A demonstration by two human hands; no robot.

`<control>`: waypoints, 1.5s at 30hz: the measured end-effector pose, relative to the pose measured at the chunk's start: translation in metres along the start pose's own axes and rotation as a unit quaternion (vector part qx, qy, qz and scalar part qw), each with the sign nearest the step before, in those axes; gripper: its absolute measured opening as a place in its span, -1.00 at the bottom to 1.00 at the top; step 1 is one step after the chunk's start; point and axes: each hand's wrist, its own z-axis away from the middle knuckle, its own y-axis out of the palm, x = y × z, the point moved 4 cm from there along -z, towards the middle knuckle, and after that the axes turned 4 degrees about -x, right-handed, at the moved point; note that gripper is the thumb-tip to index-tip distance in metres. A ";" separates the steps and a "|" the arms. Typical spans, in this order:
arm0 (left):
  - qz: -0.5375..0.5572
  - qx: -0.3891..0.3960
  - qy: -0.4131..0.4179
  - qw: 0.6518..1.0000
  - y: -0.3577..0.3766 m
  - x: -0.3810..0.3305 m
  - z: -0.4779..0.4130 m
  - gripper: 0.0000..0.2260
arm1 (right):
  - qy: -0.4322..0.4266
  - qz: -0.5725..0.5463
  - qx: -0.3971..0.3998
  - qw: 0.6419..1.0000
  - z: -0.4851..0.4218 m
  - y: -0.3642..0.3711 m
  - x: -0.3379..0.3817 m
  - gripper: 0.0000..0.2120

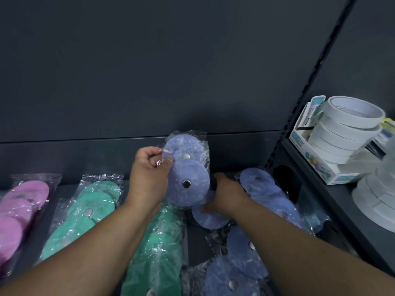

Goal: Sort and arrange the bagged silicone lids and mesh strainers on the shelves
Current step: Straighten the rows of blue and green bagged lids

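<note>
My left hand (149, 167) pinches the upper left edge of a clear bag of blue-purple silicone lids (187, 171), holding it tilted above the dark shelf (64, 193). Below and behind that bag, my right hand (226, 193) reaches down among more bags of blue lids (267, 193); its fingers are hidden, so its grip is unclear. Another blue bag (241, 263) lies near the front. Two bags of green lids (94, 208) (158, 248) lie to the left, and a pink bag (19, 208) lies at the far left.
The shelf's dark back panel (149, 71) rises behind. A slotted upright (316, 82) divides off the neighbouring shelf on the right, which holds stacked white tape rolls (346, 129) and a white box (320, 167).
</note>
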 end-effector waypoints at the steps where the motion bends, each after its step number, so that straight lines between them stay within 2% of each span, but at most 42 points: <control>1: 0.012 -0.006 -0.005 1.000 -0.001 0.000 0.000 -0.78 | 0.007 0.009 0.002 1.000 0.000 -0.001 -0.001 -0.11; 5: 0.026 -0.014 -0.024 0.999 -0.005 -0.001 -0.001 -0.79 | 0.004 -0.013 0.004 1.000 0.004 -0.004 -0.004 -0.09; 6: 0.029 -0.014 -0.025 0.999 -0.005 -0.002 -0.002 -0.80 | -0.005 -0.036 -0.009 0.999 0.005 -0.005 -0.003 -0.19; 8: 0.028 -0.020 -0.024 0.999 -0.006 -0.005 -0.002 -0.80 | -0.012 -0.122 -0.061 0.991 0.007 -0.015 -0.002 -0.51; 10: 0.034 -0.035 -0.023 0.999 -0.005 -0.008 -0.002 -0.81 | -0.002 -0.266 -0.110 0.958 0.012 -0.033 -0.005 -0.80; 11: 0.038 -0.042 -0.020 0.998 -0.005 -0.010 -0.003 -0.80 | 0.005 -0.325 -0.131 0.936 0.017 -0.045 -0.009 -0.87; 15: 0.019 -0.053 -0.016 0.998 0.002 -0.007 -0.006 -0.84 | 0.032 -0.442 -0.213 0.871 0.041 -0.100 -0.033 -0.91; 17: -0.005 -0.041 -0.024 0.999 0.012 0.004 -0.004 -0.84 | 0.043 -0.500 -0.211 0.839 0.047 -0.111 -0.044 -0.93; 20: -0.050 -0.016 -0.071 0.996 0.033 0.031 0.002 -0.82 | 0.052 -0.586 -0.140 0.797 0.049 -0.105 -0.044 -0.95; 21: -0.054 -0.008 -0.102 0.993 0.040 0.041 0.005 -0.82 | 0.057 -0.583 -0.122 0.801 0.048 -0.099 -0.044 -0.93; 24: -0.065 0.017 -0.180 0.981 0.055 0.061 0.009 -0.80 | 0.076 -0.518 -0.085 0.848 0.044 -0.080 -0.045 -0.90; 27: -0.108 0.029 -0.189 0.976 0.062 0.067 0.006 -0.77 | 0.086 -0.421 -0.063 0.901 0.039 -0.061 -0.047 -0.91; 29: -0.124 0.020 -0.187 0.974 0.062 0.068 0.003 -0.80 | 0.079 -0.320 -0.048 0.943 0.035 -0.049 -0.044 -0.83; 31: -0.120 0.025 -0.191 0.974 0.064 0.066 0.003 -0.77 | 0.066 -0.239 -0.055 0.967 0.030 -0.037 -0.040 -0.81; 33: -0.127 0.047 -0.174 0.975 0.066 0.059 0.008 -0.70 | 0.066 -0.203 -0.068 0.975 0.029 -0.029 -0.035 -0.86; 36: -0.230 0.097 -0.066 0.966 0.065 0.042 0.015 -0.47 | 0.056 -0.149 -0.084 0.984 0.029 -0.027 -0.030 -0.60; 38: -0.285 0.124 0.058 0.949 0.061 0.027 0.026 -0.44 | 0.038 -0.102 -0.092 0.990 0.031 -0.027 -0.028 -0.52; 40: -0.340 0.184 0.177 0.905 0.060 0.022 0.043 -0.48 | 0.011 -0.065 -0.092 0.994 0.033 -0.030 -0.026 -0.56; 42: -0.447 0.281 0.229 0.817 0.061 0.033 0.062 -0.44 | -0.012 -0.009 -0.082 0.997 0.038 -0.035 -0.026 -0.66; 44: -0.556 0.352 0.226 0.719 0.058 0.054 0.073 -0.41 | -0.025 0.000 -0.087 0.996 0.046 -0.043 -0.029 -0.64; 45: -0.586 0.368 0.215 0.689 0.056 0.061 0.075 -0.40 | -0.032 -0.004 -0.101 0.994 0.050 -0.047 -0.031 -0.62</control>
